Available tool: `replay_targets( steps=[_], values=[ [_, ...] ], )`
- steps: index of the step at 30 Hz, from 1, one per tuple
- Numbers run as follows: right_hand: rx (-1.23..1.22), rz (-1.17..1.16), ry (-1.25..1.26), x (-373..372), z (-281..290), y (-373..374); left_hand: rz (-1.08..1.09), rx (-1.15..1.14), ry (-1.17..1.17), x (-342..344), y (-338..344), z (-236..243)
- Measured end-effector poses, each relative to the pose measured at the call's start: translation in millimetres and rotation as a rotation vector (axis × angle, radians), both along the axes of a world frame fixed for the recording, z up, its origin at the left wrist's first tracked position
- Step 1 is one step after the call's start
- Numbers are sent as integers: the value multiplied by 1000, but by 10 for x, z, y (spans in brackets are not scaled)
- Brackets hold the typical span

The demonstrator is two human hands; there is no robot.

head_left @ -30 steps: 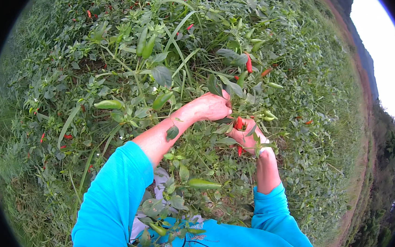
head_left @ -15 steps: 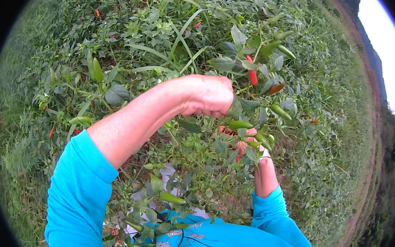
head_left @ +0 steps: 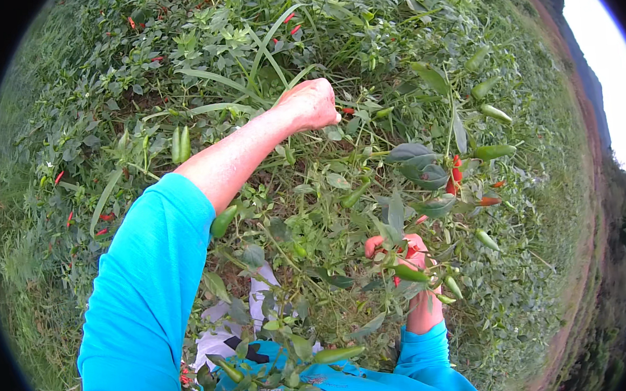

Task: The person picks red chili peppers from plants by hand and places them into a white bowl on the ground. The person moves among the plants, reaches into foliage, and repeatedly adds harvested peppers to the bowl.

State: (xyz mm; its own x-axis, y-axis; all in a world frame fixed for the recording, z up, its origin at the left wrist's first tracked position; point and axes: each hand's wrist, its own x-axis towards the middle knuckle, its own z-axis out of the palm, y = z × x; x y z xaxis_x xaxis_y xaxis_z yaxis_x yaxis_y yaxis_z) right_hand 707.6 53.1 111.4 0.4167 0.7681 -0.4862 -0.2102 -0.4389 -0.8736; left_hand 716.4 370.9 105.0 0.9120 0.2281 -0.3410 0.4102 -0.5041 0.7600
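Note:
My left hand [head_left: 311,104] is closed up among the foliage above centre, beside a small red chilli [head_left: 347,110]; what its fingers grip, if anything, is hidden. My right hand [head_left: 415,253] is lower right, half hidden behind leaves, its fingers curled on red chillies. A green chilli [head_left: 410,272] lies in front of that hand. Above it, a leafy branch [head_left: 423,163] bears red and green chillies [head_left: 494,152]. Another pair of upright green chillies [head_left: 180,145] stands left of my left forearm.
Dense chilli plants and long grass blades [head_left: 273,40] fill the ground around me. More leafy stems cross my turquoise top [head_left: 383,385] and a pale cloth [head_left: 214,339] at the bottom. A dirt path [head_left: 585,196] curves along the right, with dark trees and hills beyond.
My left hand has moved up and left, away from my right hand, which sits lower in the picture. The pepper branch between them has shifted right and now shows more.

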Motion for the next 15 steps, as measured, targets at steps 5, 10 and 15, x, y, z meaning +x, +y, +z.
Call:
replay_targets(
  steps=[5, 10, 15],
  values=[
    [277, -114, 218, -15, -142, -317, 36, -33, -41, 429, -184, -334],
    [-201, -65, 177, -142, -164, -486, -201, -97, -87, 683, -348, -638],
    [-41, -78, 157, -120, 1, -493, -330, -108, -180, 894, -720, -734]
  ],
)
